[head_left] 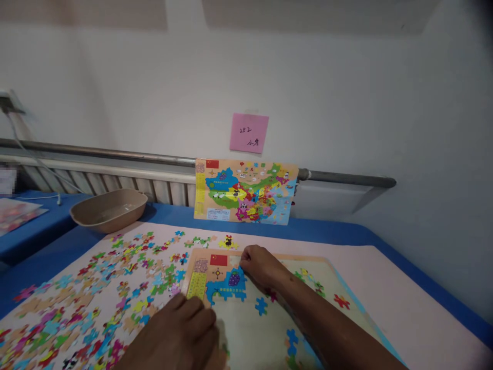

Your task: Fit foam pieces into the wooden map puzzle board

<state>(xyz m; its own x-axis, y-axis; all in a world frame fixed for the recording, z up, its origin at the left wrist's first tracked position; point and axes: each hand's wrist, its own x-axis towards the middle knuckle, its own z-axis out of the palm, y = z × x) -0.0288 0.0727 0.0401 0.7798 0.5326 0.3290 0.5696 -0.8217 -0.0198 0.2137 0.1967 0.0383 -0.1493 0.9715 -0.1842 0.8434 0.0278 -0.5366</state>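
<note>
My right hand (pixel 260 264) is closed in a pinch at the upper right edge of the joined blue section (pixel 227 285) of a map puzzle. Whatever lies between its fingertips is hidden. My left hand (pixel 181 329) is curled over the lower left part of the puzzle board (pixel 246 334), and its fingertips are out of sight. At the board's upper left, a red flag (pixel 219 260) and a yellow panel (pixel 196 285) belong to the joined part. A loose blue piece (pixel 261 306) lies on the board below my right hand, and a red piece (pixel 341 301) lies farther right.
Many loose puzzle pieces (pixel 131 267) spread across the pink sheet on the left. Behind them sits a beige bowl (pixel 110 209). A printed map (pixel 246 192) leans against the radiator rail, under a pink note (pixel 249 132) on the wall.
</note>
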